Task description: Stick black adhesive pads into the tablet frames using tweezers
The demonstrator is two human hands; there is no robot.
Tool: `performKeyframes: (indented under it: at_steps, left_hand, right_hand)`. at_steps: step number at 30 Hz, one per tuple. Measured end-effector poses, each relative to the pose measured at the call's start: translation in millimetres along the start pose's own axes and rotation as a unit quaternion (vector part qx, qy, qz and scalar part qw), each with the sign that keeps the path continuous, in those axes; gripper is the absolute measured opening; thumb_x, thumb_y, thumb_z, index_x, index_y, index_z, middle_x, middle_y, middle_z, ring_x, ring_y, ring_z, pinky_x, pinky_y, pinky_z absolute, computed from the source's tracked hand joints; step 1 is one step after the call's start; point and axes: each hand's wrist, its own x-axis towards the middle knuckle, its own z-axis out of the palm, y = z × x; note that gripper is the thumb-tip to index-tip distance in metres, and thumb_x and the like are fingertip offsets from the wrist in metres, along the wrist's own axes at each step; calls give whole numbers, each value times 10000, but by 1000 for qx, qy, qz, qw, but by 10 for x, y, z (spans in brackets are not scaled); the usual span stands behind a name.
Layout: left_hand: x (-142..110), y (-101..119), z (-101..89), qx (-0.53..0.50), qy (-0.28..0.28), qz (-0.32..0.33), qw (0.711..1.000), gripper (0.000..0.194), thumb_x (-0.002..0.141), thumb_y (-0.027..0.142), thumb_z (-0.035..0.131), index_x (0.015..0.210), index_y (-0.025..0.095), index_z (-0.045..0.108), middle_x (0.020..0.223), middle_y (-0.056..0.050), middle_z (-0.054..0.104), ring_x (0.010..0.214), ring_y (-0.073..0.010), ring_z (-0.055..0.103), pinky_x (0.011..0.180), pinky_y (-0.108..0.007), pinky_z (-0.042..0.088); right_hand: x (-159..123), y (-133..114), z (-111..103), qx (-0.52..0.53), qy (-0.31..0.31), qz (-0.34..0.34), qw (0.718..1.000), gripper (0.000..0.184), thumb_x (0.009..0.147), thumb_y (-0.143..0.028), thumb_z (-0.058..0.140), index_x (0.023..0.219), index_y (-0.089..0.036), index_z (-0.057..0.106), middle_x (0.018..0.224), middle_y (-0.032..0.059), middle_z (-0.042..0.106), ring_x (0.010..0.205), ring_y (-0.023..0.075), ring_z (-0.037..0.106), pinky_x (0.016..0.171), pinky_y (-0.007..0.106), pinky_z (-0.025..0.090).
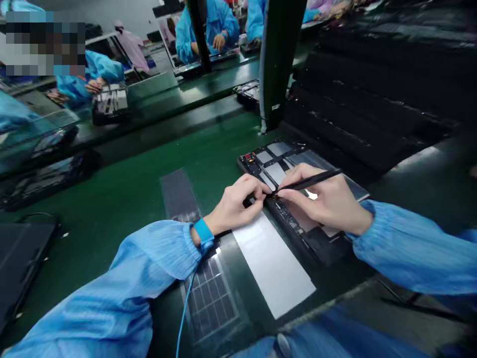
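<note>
An opened tablet (283, 154) with its back off lies on the green bench, showing metal shields and a circuit board. My right hand (328, 199) is closed round a thin black stylus (313, 180), its tip touching the board near the tablet's left edge. My left hand (238, 201) rests beside it with fingers curled, fingertips pinched at the same spot by the stylus tip; what they hold, if anything, is hidden. A blue wrist strap (203, 232) with a coiled blue cord sits on my left wrist.
A white rectangular sheet (274, 261) lies in front of the tablet. A gridded grey mat (208, 288) runs under my left forearm. A dark upright post (278, 59) stands behind the tablet. Black trays (372, 84) are stacked right. Other people in blue coats work at the far benches.
</note>
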Motion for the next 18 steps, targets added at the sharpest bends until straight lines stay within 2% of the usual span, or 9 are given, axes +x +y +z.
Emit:
performKeyframes:
  at_steps: [8, 13, 15, 18]
  left_hand:
    - [-1, -6, -7, 27, -37, 13, 999, 205, 711, 1, 479, 672, 175, 378, 814, -48, 613, 831, -132, 522, 718, -255, 474]
    - [33, 47, -61, 141, -151, 103, 973, 128, 778, 55, 400, 720, 166, 425, 781, -71, 577, 861, -180, 485, 720, -297, 477]
    - [50, 87, -90, 142, -162, 82, 973, 133, 777, 58, 382, 714, 170, 416, 763, -59, 565, 829, -172, 477, 717, -296, 473]
    - [58, 129, -133, 101, -155, 19, 983, 137, 749, 41, 389, 718, 174, 398, 800, -47, 573, 816, -151, 481, 713, -274, 467]
  right_hand:
    - [-12, -4, -37, 35, 59, 20, 997, 98, 781, -242, 596, 721, -171, 562, 694, 30, 577, 654, 158, 578, 567, 287, 444]
    - [-27, 15, -47, 69, 77, 40, 994, 100, 779, -259, 603, 724, -187, 561, 717, 34, 576, 669, 161, 583, 516, 274, 443]
    - [-31, 15, -50, 70, 84, 48, 993, 112, 782, -268, 602, 715, -192, 554, 723, 37, 578, 678, 165, 586, 506, 271, 441]
    - [-34, 10, -55, 68, 89, 53, 992, 118, 785, -270, 599, 716, -191, 545, 724, 37, 576, 677, 162, 584, 496, 264, 433]
